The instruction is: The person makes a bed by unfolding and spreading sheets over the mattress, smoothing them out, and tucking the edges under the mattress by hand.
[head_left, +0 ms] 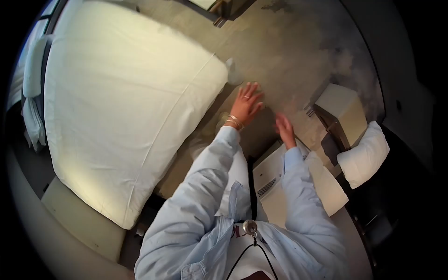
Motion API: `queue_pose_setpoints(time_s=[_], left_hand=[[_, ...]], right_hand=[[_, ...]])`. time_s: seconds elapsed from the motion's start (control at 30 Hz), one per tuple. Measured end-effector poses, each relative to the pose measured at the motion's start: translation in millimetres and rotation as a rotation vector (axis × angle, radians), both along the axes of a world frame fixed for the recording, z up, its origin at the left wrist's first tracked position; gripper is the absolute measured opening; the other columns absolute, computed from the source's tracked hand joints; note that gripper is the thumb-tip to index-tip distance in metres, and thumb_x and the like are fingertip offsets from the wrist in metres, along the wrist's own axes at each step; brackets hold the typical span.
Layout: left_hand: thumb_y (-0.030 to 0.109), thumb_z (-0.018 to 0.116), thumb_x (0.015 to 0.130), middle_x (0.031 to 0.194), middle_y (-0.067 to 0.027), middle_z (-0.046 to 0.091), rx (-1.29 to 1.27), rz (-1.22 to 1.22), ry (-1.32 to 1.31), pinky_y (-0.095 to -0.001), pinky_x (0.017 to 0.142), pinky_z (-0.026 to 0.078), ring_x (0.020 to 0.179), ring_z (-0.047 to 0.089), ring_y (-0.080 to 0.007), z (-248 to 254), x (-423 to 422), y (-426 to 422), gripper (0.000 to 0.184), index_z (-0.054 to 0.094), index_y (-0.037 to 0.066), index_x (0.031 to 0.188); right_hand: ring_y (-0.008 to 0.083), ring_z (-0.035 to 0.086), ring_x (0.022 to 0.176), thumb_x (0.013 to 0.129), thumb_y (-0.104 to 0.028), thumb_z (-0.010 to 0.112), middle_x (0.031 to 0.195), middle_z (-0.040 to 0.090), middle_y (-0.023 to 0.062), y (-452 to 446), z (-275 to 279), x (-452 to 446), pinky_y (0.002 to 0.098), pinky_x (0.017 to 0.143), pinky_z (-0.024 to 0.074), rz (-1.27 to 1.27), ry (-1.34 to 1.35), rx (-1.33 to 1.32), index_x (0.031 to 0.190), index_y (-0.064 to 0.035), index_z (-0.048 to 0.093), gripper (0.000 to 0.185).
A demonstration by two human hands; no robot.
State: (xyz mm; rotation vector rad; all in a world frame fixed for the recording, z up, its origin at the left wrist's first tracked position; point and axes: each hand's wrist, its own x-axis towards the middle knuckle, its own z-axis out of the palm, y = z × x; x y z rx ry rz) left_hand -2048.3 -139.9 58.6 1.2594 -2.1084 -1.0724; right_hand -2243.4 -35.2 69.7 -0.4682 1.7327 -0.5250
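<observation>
Left hand [246, 103] is hovering over the floor [298, 65] near the corner of the bed [126, 102], spread open, holding nothing; right hand [285, 129] is reaching out to its right, looking empty and unclenched; bed is lying to the left; reach is probably going best with loose palms, sleeves [205, 168] clearing the bed's edge

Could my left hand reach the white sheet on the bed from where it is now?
Probably yes: the left hand looks open and empty, and nothing visible blocks the way to the white sheet, though height is hard to judge from this view.
</observation>
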Motion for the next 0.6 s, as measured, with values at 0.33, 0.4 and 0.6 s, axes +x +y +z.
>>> queue_pose_setpoints(time_s=[0.33, 0.4, 0.6], left_hand=[[0.027, 0.047, 0.084, 0.068, -0.0077, 0.059, 0.723, 0.611, 0.386, -0.025, 0.065, 0.045, 0.066, 0.056, -0.0135, 41, 70, -108, 0.03, 0.056, 0.0, 0.075], [0.029, 0.055, 0.08, 0.057, -0.0061, 0.055, 0.799, 0.585, 0.49, -0.0248, 0.051, 0.046, 0.051, 0.054, -0.0129, 43, 62, -148, 0.029, 0.054, 0.002, 0.07], [0.008, 0.06, 0.07, 0.046, 0.0055, 0.029, 0.539, 0.389, 0.338, -0.0226, 0.041, 0.024, 0.045, 0.026, -0.0046, 133, -19, -335, 0.037, 0.029, 0.01, 0.05]], right_hand=[[0.0131, 0.055, 0.086, 0.086, -0.021, 0.044, 0.103, 0.056, 0.0065, -82, 119, -62, 0.0252, 0.074, 0.0433, -0.262, -0.303, -0.051, 0.113, -0.0092, 0.047, 0.03], [0.0132, 0.056, 0.085, 0.086, -0.02, 0.045, 0.101, 0.057, 0.0067, -145, 139, -87, 0.0252, 0.073, 0.0436, -0.292, -0.247, -0.165, 0.113, -0.0088, 0.047, 0.029], [0.0144, 0.056, 0.085, 0.085, -0.019, 0.045, 0.101, 0.056, 0.008, -302, 226, -143, 0.0244, 0.073, 0.0439, -0.371, -0.208, -0.484, 0.113, -0.0054, 0.046, 0.031]])
